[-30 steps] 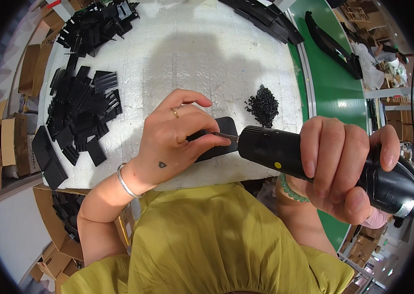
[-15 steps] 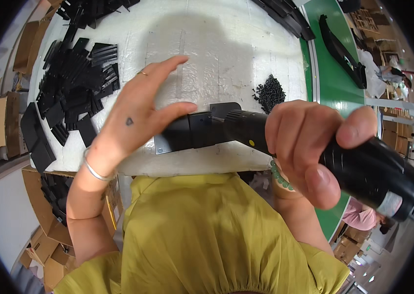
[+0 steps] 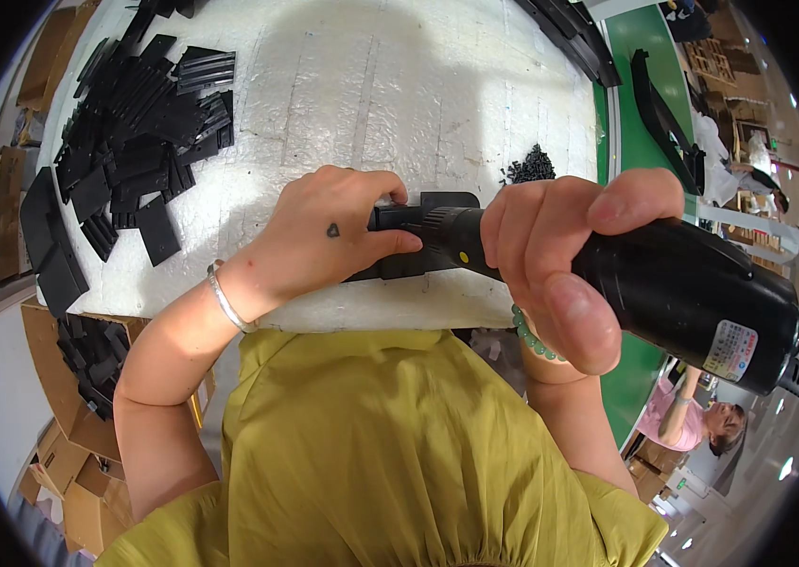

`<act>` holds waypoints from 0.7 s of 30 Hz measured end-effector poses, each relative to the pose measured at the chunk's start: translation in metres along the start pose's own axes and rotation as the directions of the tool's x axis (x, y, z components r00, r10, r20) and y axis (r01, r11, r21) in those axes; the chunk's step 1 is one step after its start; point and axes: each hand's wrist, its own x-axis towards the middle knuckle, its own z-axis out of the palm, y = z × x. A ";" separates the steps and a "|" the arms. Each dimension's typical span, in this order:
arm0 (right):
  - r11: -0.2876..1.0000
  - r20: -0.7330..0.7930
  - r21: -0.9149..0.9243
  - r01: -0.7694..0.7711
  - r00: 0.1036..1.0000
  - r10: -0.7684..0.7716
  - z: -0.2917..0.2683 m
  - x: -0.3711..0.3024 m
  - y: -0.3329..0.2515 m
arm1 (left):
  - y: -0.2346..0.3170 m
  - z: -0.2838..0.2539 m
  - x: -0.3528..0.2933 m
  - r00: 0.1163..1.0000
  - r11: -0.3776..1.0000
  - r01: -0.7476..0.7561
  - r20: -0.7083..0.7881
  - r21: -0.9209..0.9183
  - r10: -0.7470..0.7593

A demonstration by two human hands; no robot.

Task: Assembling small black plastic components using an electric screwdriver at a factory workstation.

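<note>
My right hand (image 3: 555, 250) is wrapped around a black corded electric screwdriver (image 3: 693, 293), held almost level with its tip pointing left. Below the tip lies a flat black plastic part (image 3: 407, 265) at the near side of the white padded work surface. My left hand (image 3: 324, 227) closes on this part, thumb on the near side and fingers on the far side, close to the screwdriver's nose. The tip itself is hidden, so I cannot tell whether it touches a screw. A small heap of black screws (image 3: 529, 165) sits just beyond my right hand.
Many black plastic pieces (image 3: 139, 142) are heaped on the left of the white surface (image 3: 352, 104). Long black parts (image 3: 570, 42) lie at the far right, beside a green table (image 3: 636, 38) bearing a curved black part (image 3: 660, 118). A cardboard box (image 3: 87, 378) stands lower left; a person in pink (image 3: 678, 416) is at right.
My left hand has moved right and gone from open above the part to closed on it. The screwdriver has shifted slightly left in my right hand, and the whole view has moved a little.
</note>
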 end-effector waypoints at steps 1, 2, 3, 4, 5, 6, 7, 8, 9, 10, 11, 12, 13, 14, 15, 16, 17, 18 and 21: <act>1.000 0.002 -0.003 -0.004 1.000 0.004 0.000 0.000 0.001 | 0.000 0.001 0.000 1.000 1.000 0.001 -0.002 -0.005 -0.001; 0.999 0.019 -0.033 0.003 1.000 -0.003 0.000 0.000 0.001 | 0.001 0.001 0.001 1.000 1.000 0.008 0.003 -0.003 -0.008; 0.998 0.038 -0.059 0.011 0.999 -0.008 0.000 0.001 0.002 | 0.002 0.000 0.000 1.000 1.000 0.017 0.007 0.001 -0.017; 0.997 0.066 -0.079 0.019 0.998 -0.014 0.001 0.003 0.001 | 0.002 0.000 0.000 1.000 1.000 0.022 0.004 -0.004 -0.022; 0.997 0.071 -0.078 0.014 0.997 -0.008 0.002 0.005 0.002 | 0.002 0.000 0.000 0.999 0.999 0.051 0.016 -0.019 -0.050; 0.996 0.103 -0.082 0.018 0.995 -0.010 0.003 0.006 0.002 | 0.003 0.000 0.001 0.997 0.996 0.076 0.029 -0.035 -0.076; 0.996 0.136 -0.085 0.023 0.991 -0.011 0.004 0.007 0.003 | 0.004 -0.001 0.002 0.997 0.996 0.078 0.026 -0.041 -0.077; 0.996 0.140 -0.087 0.018 0.990 -0.006 0.004 0.009 0.003 | 0.005 -0.003 0.003 0.994 0.994 0.099 0.049 -0.054 -0.097; 0.993 0.145 -0.113 0.019 0.989 -0.002 0.004 0.010 0.004 | 0.005 -0.004 0.003 0.991 0.991 0.121 0.071 -0.066 -0.116; 0.990 0.152 -0.138 0.020 0.988 0.001 0.004 0.011 0.004 | 0.004 -0.002 0.003 0.991 0.990 0.123 0.069 -0.071 -0.118; 0.990 0.155 -0.139 0.017 0.988 0.005 0.005 0.012 0.004 | 0.003 -0.001 0.003 0.994 0.993 0.100 0.048 -0.060 -0.097; 0.989 0.148 -0.145 0.009 0.989 0.013 0.005 0.012 0.004 | 0.002 0.001 0.002 0.997 0.996 0.078 0.028 -0.049 -0.077; 0.988 0.141 -0.151 0.001 0.990 0.020 0.006 0.011 0.005 | 0.002 0.000 0.002 0.997 0.995 0.080 0.025 -0.053 -0.079; 0.988 0.144 -0.152 -0.001 0.989 0.024 0.006 0.012 0.006 | 0.002 -0.001 0.002 0.996 0.995 0.085 0.037 -0.054 -0.083; 0.990 0.148 -0.143 0.005 0.989 0.016 0.006 0.012 0.008 | 0.001 -0.001 0.002 0.995 0.994 0.090 0.049 -0.055 -0.088; 0.991 0.152 -0.134 0.013 0.988 0.008 0.007 0.012 0.009 | 0.001 -0.001 0.001 0.995 0.994 0.092 0.046 -0.056 -0.089; 0.991 0.154 -0.134 0.012 0.988 0.009 0.007 0.012 0.009 | 0.001 0.000 0.001 0.996 0.995 0.084 0.038 -0.053 -0.082; 0.990 0.140 -0.140 0.006 0.990 0.014 0.008 0.011 0.009 | 0.001 0.000 0.001 0.997 0.996 0.073 0.031 -0.049 -0.072; 0.986 0.104 -0.166 -0.020 0.994 0.038 0.009 0.008 0.004 | 0.002 0.002 0.005 0.997 0.996 0.070 0.046 -0.049 -0.068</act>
